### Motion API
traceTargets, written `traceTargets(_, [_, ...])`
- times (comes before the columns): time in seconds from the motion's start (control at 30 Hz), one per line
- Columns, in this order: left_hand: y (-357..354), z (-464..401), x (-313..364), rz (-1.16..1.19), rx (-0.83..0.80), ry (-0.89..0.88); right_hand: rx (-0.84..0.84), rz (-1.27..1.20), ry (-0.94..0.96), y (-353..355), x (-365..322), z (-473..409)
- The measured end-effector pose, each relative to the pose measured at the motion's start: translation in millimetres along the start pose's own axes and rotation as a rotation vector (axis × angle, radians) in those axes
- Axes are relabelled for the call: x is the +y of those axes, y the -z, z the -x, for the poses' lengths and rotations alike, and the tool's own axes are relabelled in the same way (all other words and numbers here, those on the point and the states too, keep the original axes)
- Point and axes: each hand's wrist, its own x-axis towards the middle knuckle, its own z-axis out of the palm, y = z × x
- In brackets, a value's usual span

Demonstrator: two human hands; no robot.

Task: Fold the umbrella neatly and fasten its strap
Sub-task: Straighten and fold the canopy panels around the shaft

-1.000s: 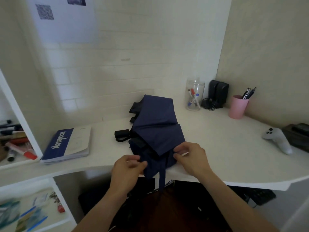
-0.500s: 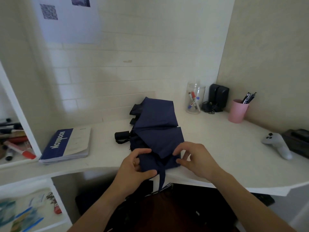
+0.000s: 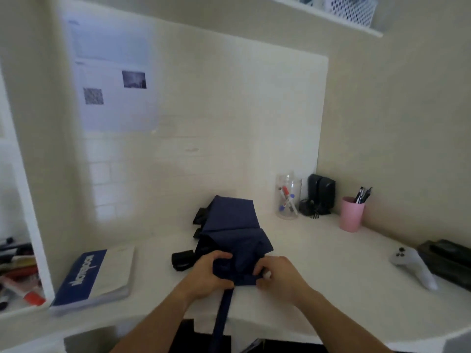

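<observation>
Navy umbrella [image 3: 233,235] lies partly folded on the white counter [image 3: 318,253], near end at the front edge. Left hand [image 3: 207,275] grip closed on the near fabric; right hand [image 3: 277,275] grip closed on the fabric's right side, a small white tip showing between the fingers. Strap [image 3: 221,317] hangs loose off the counter edge, unfastened. Left of the umbrella: blue-and-white notebook [image 3: 96,275], cover lettering blurred, reads roughly "Notebook". Just left: black handle [image 3: 182,259]. Right of the umbrella: clear marker jar [image 3: 288,197], black speaker [image 3: 319,193], pink pen cup [image 3: 353,214], white controller [image 3: 414,266].
</observation>
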Motion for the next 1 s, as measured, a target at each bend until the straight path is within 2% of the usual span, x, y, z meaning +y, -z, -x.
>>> traceTargets(0.1, [3,13,-5,0.039,0.096,0.005,0.074,-0.026,0.043,3,9,10])
traceTargets(0.23, [2,53,-2,0.24,0.085,0.055,0.145,-0.053,0.133,-4,19,41])
traceTargets(0.4, [-3,84,9,0.25,0.115,0.107,0.131,0.036,0.246,-12,21,71])
traceTargets(0.53, [-5,97,3,0.124,0.126,0.107,0.116,0.061,0.294,-8,20,79])
traceTargets(0.7, [-14,112,-2,0.075,0.12,0.151,0.061,0.067,0.295,-6,15,85])
traceTargets(0.8, [-17,117,-2,-0.024,0.188,0.165,0.091,0.025,0.276,-2,8,89])
traceTargets(0.9, [-14,109,4,-0.272,0.418,-0.019,0.238,-0.007,0.236,2,7,80])
traceTargets(0.97, [-13,95,8,-0.342,0.43,-0.129,0.252,0.129,0.175,3,7,66])
traceTargets(1.0, [-13,88,9,-0.348,0.394,-0.123,0.224,0.212,0.129,3,7,57])
